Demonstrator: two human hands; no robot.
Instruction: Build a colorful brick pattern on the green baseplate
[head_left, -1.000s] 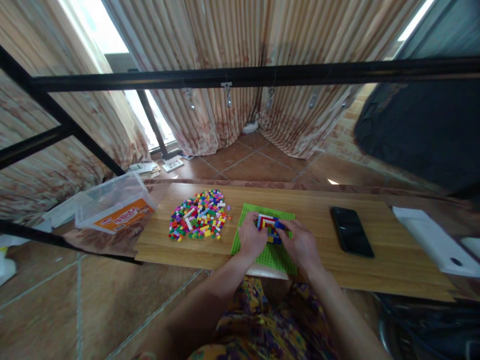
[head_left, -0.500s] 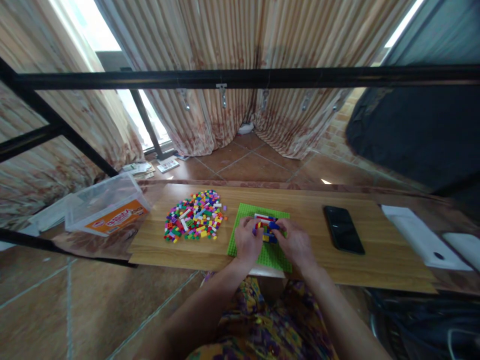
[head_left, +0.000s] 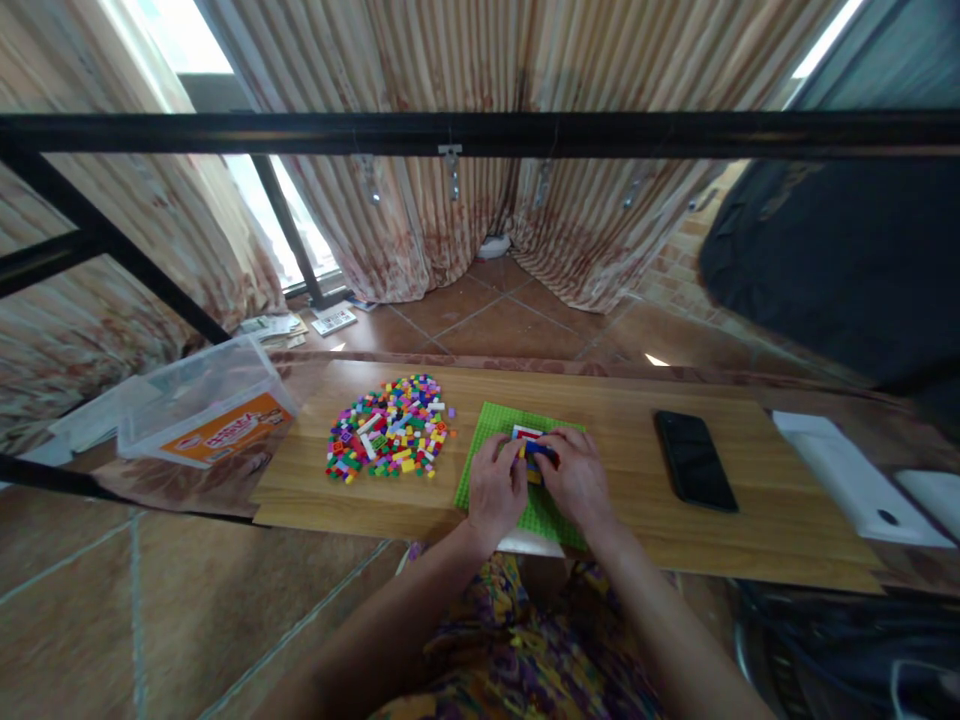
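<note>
A green studded baseplate [head_left: 499, 412] lies on the wooden board, partly covered by my hands. On it stands a small build of toy bricks [head_left: 526, 433], with white, red and yellow parts showing. Over the build, a blue toy brick [head_left: 541, 455] is pinched in the fingers of my right hand [head_left: 581, 480]. My left hand [head_left: 496, 488] is closed at the build's left side, its fingertips on a small yellow and blue brick piece [head_left: 523, 451]. The fingers hide much of the build, and I cannot tell whether the two pieces are joined.
Left of the baseplate is a pile of loose colourful bricks [head_left: 390, 430]. A clear plastic box [head_left: 214, 405] with an orange label stands beyond the left end of the board [head_left: 615, 530]. A black phone [head_left: 695, 460] lies to the right, near a white object [head_left: 862, 480]. A black bar [head_left: 480, 135] crosses ahead.
My hands have drawn closer together over the build, and the right hand has shifted slightly left. The whole view has tilted slightly. The brick pile and phone stay put on the board.
</note>
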